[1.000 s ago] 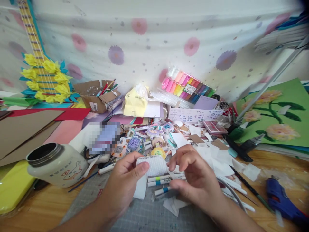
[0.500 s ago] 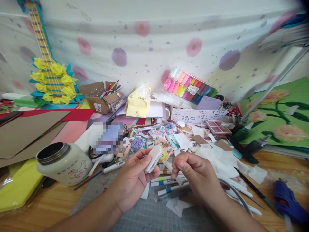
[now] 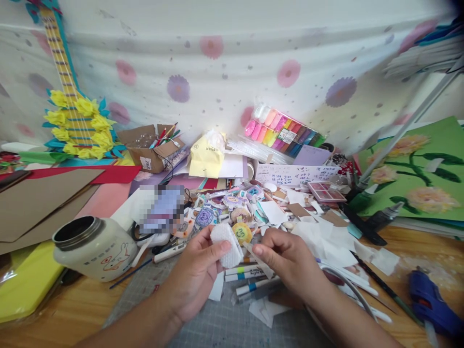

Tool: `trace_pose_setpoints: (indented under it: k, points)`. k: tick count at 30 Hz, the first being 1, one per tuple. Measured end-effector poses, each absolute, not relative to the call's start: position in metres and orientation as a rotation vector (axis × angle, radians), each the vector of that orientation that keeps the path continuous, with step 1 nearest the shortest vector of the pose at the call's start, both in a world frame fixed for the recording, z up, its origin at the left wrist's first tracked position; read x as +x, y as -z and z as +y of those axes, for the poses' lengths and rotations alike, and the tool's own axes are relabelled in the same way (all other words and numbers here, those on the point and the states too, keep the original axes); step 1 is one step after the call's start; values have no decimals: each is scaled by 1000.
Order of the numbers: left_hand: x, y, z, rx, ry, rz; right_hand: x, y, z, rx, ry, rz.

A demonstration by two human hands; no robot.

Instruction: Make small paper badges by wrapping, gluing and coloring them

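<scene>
My left hand (image 3: 197,273) is closed around a small white pad (image 3: 226,245) with rounded corners and a dimpled surface. Its thumb presses on the pad's face, which is turned toward me. To the right, my right hand (image 3: 293,263) is closed in a pinch, thumb against the curled forefinger, a short way from the pad. A thin, pale translucent strip (image 3: 259,260) shows beside those fingertips; whether they grip it I cannot tell. Just behind the pad lies a round yellow piece (image 3: 242,234) with markings. Marker pens (image 3: 250,287) lie beneath the hands on the grey cutting mat (image 3: 203,328).
A wide-mouthed cream jar (image 3: 96,249) stands at left beside brown card sheets (image 3: 39,198). Paper scraps (image 3: 319,237) and small decorated pieces (image 3: 206,216) cover the middle. A blue glue gun (image 3: 431,299) lies at right, below a black-based stand (image 3: 362,222).
The white pad has been turned so its broad dimpled face shows instead of its edge. My right hand has shifted slightly, its thumb now pointing more toward the pad.
</scene>
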State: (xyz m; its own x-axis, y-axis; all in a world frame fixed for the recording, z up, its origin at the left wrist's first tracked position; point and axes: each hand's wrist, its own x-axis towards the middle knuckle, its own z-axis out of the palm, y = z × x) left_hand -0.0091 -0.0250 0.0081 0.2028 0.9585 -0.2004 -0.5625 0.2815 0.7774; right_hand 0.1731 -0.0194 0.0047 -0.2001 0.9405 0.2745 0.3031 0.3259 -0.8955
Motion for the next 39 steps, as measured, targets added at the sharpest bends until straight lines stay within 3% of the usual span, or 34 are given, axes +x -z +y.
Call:
trace_pose_setpoints:
  k: [7, 13, 24, 39]
  points:
    - [-3, -7, -33, 701, -1187, 823, 157, 2, -29, -956, -798, -1718]
    - [-7, -4, -34, 957, -1140, 856, 150, -2, -35, -940, -519, -1732]
    - [-15, 3, -39, 1242, -1137, 1136, 150, -4, -37, -953, -497, -1829]
    - [-14, -6, -29, 1086, -1079, 982, 159, -3, -27, -1051, -981, -1547]
